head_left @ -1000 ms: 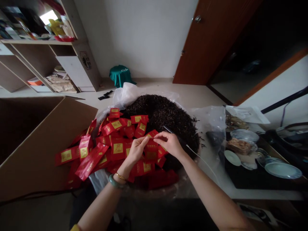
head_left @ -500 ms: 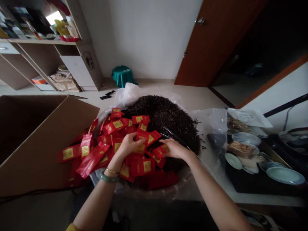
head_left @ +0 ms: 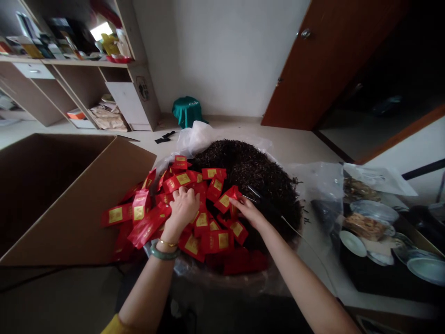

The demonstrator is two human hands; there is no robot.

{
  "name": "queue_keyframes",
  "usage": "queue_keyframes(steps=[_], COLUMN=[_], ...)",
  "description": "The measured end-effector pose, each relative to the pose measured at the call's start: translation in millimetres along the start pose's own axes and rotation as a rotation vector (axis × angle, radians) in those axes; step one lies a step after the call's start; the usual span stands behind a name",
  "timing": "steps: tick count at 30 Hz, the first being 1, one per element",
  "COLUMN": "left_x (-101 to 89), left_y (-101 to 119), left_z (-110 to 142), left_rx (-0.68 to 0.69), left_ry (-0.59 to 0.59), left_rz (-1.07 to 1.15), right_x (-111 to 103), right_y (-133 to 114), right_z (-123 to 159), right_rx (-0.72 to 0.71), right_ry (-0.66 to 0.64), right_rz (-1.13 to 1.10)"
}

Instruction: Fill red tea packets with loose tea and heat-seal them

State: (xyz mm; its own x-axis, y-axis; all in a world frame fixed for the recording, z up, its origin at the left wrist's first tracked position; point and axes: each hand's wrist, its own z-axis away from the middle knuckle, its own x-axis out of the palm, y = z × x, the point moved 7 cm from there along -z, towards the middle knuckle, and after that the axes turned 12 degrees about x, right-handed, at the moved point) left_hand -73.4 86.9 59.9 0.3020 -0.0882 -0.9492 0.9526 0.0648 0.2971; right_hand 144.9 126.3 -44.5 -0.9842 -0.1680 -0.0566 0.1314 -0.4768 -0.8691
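Note:
Many small red packets (head_left: 217,242) with yellow labels lie heaped in a wide round container lined with clear plastic (head_left: 222,280). Behind and to the right of them is a mound of dark, thin, dried leaves (head_left: 250,162), like loose tea. My right hand (head_left: 247,209) pinches the edge of one red packet (head_left: 225,199) and holds it tilted over the heap. Knuckles up, my left hand (head_left: 185,205) rests on the packets with its fingers curled down; what is beneath the fingertips is hidden. A dark tool with a pale cord (head_left: 266,204) lies on the leaves beyond my right hand.
An open cardboard box (head_left: 135,162) stands at the left, against the packets. At the right, a dark tray (head_left: 361,273) carries bowls and plastic bags of dried goods. A green cloth-covered bin (head_left: 187,111) stands by the wall, near a shelf unit (head_left: 139,97) and a brown door (head_left: 285,83).
My left hand has moved left across the heap and curled its fingers. The right hand has moved up and now holds a packet near its top. The view has turned slightly left.

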Motion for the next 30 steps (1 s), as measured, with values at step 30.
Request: queue_keyframes(steps=[30], left_x=[-15.0], left_y=[-116.5], left_z=[63.3], left_rx=[-0.038], left_ry=[0.02], left_rz=[0.089], right_x=[38.9], right_y=[10.0], right_z=[6.9], right_rx=[-0.02], right_ry=[0.178], right_rz=[-0.485])
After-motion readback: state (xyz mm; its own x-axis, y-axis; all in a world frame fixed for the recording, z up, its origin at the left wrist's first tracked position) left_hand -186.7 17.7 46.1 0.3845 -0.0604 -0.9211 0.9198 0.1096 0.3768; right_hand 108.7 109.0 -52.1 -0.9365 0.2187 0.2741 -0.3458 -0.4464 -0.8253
